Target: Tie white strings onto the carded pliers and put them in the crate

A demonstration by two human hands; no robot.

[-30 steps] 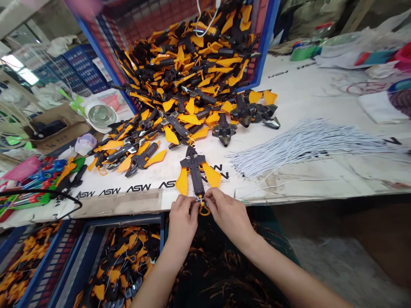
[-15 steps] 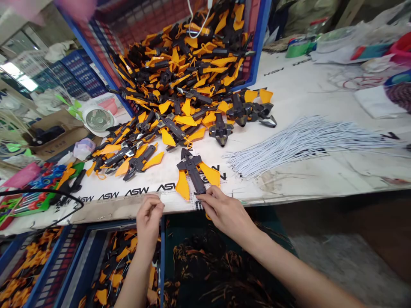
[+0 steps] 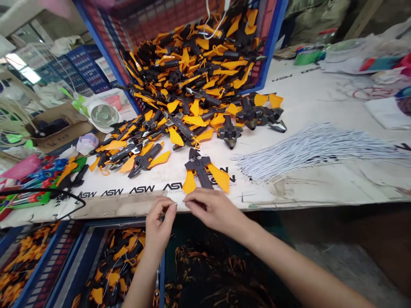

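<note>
A black toy with orange wings (image 3: 201,167) lies on the table in front of me, its pointed end away from me. My right hand (image 3: 218,211) is just below it and hides its near end. The thumb and forefinger of that hand meet in a pinch; what they hold, if anything, is too small to name. Close by on the left, my left hand (image 3: 160,220) is closed in a pinch too. A tiny pale bit shows at its fingertips, and I cannot make out what it is. The fingertips of both hands are a short gap apart.
A tipped blue crate (image 3: 271,47) spills many similar toys onto the table. A bundle of thin white ties (image 3: 305,149) lies to the right. A small fan (image 3: 104,114) stands at left. Below the table edge, a blue crate (image 3: 75,261) holds more orange and black pieces.
My right hand has let go of the toy's near end and moved left toward my left hand. My left hand has moved slightly right. The view has shifted a little.
</note>
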